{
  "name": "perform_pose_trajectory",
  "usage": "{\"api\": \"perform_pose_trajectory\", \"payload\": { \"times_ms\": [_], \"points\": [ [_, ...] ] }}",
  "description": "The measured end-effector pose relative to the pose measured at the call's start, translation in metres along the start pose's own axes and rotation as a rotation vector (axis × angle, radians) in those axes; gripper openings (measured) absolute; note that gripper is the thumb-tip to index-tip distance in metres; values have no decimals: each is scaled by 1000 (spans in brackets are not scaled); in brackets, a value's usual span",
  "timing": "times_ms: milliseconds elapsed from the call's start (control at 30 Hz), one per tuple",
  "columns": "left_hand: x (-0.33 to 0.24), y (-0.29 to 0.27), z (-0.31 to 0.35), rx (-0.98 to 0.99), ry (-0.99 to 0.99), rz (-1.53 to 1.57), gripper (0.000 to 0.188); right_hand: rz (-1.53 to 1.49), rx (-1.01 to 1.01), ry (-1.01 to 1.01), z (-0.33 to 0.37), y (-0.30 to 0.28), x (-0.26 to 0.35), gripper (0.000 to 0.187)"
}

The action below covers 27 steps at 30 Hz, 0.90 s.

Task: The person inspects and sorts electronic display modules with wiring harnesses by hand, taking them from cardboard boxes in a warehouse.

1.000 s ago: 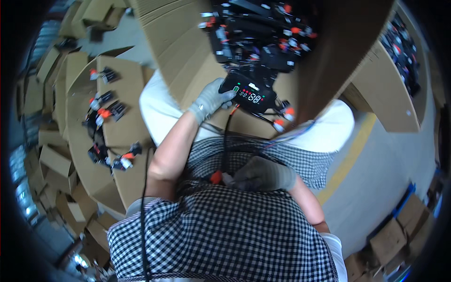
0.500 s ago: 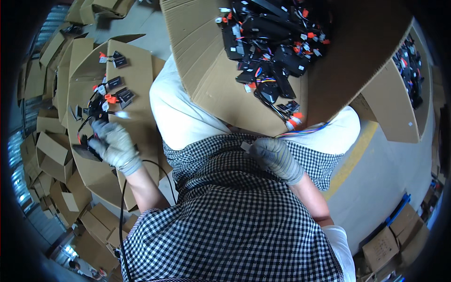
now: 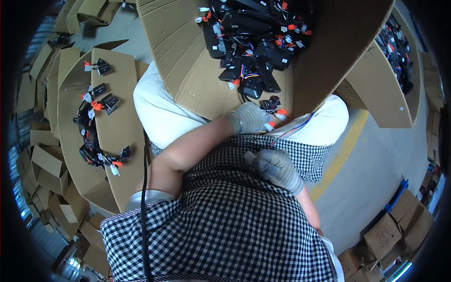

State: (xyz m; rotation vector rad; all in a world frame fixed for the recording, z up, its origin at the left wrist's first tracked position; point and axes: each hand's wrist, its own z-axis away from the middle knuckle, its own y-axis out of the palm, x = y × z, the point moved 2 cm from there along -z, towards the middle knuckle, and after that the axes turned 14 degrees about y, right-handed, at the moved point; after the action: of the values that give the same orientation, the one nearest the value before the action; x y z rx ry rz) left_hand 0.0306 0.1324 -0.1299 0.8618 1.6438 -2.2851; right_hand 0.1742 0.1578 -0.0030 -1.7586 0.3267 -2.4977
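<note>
Head view: left hand [image 3: 251,117] at near edge of tall brown cardboard box [image 3: 181,70], fingers bent, tips hidden; cannot tell if it grips. Just beside it, toward box's near right corner, small black rectangular plastic module [image 3: 271,102] with orange-and-white plugs [image 3: 281,112]. Right hand [image 3: 278,169] curled closed around small pale plastic connector [image 3: 249,156]. Module probably light, stiff, slick; best gripped by casing, sparing plugs.

Bent at the elbow [image 3: 173,162], the left forearm [image 3: 204,141] runs toward two o'clock, its gloved left hand [image 3: 251,117] back upward; the right forearm [image 3: 308,209] angles toward eleven o'clock, the gloved right hand [image 3: 278,171] aimed at ten, fingers [image 3: 261,163] curled and pinched together
</note>
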Motion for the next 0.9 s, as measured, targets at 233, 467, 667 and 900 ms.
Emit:
{"api": "perform_pose_trajectory", "payload": {
  "times_ms": [233,467,667,900],
  "points": [
    [-37,-46,121,-830,-221,498,38,-778,-119,468,-13,-9,6,36],
    [-65,-57,143,-733,-275,375,39,-598,25,432,-45,-2,18,36],
    [-64,-51,140,-623,-267,109,39,-769,136,615,-46,0,14,25],
    [-49,-51,144,-387,22,146,28,-659,260,443,-42,-3,5,26]
  ]
}}
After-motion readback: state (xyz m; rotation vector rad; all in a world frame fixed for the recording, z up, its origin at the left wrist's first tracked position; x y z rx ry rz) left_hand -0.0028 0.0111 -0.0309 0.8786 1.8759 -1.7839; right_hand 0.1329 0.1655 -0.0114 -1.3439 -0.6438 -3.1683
